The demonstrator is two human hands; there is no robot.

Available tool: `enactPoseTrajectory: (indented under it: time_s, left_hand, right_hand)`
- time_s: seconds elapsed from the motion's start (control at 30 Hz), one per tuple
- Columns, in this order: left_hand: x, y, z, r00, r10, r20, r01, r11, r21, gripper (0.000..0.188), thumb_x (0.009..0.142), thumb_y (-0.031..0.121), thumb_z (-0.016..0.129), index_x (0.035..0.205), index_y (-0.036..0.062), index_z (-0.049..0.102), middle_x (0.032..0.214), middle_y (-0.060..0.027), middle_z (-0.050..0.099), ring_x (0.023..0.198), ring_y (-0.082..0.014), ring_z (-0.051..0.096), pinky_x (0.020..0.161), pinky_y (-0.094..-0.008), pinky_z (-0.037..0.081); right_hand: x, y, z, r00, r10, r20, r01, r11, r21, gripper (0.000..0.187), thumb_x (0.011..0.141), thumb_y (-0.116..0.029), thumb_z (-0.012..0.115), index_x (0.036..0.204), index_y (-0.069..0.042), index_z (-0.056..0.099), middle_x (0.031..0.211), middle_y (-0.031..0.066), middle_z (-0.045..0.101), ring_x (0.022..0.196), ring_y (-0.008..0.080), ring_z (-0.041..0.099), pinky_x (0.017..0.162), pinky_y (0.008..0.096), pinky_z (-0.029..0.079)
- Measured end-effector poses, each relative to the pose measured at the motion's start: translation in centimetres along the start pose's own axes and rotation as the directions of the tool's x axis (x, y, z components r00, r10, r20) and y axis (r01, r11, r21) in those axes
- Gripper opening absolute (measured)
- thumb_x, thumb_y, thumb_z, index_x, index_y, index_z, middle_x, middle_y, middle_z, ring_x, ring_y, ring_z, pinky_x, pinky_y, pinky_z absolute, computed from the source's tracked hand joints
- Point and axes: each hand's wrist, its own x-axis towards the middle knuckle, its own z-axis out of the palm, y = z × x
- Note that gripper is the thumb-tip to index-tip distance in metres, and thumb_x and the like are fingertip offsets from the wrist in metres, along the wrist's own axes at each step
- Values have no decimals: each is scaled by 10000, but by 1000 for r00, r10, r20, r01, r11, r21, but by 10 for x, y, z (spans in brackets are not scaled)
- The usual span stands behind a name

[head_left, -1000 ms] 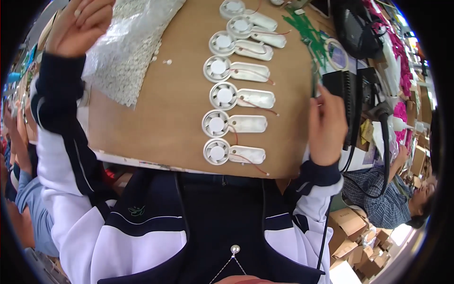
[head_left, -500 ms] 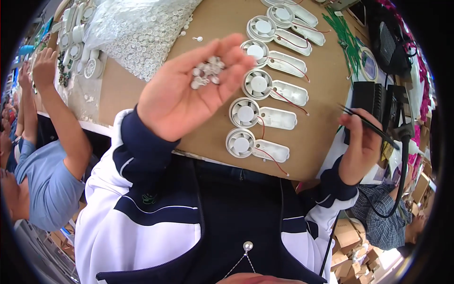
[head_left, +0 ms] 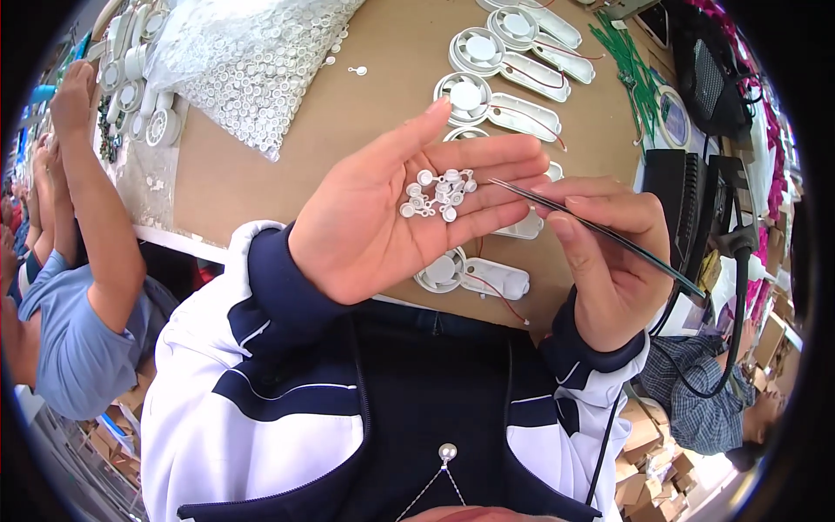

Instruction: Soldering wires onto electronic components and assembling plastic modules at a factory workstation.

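Several small white plastic caps with little loops (head_left: 451,193) lie in the upturned palm of my left hand (head_left: 364,222), its fingers stretched out to the right. Pinched in my right hand (head_left: 619,270) is a pair of dark tweezers (head_left: 639,250). The tips of the tweezers point left, close over the left hand's fingers and just right of the caps; I see no cap between them. Beneath both hands, white fan housings with red wires (head_left: 496,278) stand in a column on the brown table (head_left: 235,187), some partly hidden by my left hand.
A clear plastic bag of white caps (head_left: 248,78) lies at the far left, with one loose cap (head_left: 357,70) beside it. Green wires (head_left: 622,65), a tape roll (head_left: 673,117) and a black device (head_left: 672,187) line the right. A co-worker (head_left: 87,322) sits at left.
My left hand has moved right and nearer to me, its fingers spreading flatter. My right hand has brought the tweezers left to the caps.
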Motion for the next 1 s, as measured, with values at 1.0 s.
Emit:
enactPoseTrajectory:
  time_s: [1.0]
  left_hand:
    - [-15, -6, -5, 999, 53, -1, -51, 959, 279, 415, 1057, 93, 451, 1427, -95, 459, 1384, -241, 554, 1239, -285, 597, 1097, -376, 490]
  right_hand:
    - [7, -19, 10, 963, 266, -50, -267, 963, -23, 253, 818, 115, 686, 1043, 15, 624, 1024, 207, 699, 920, 263, 656, 809, 334, 523]
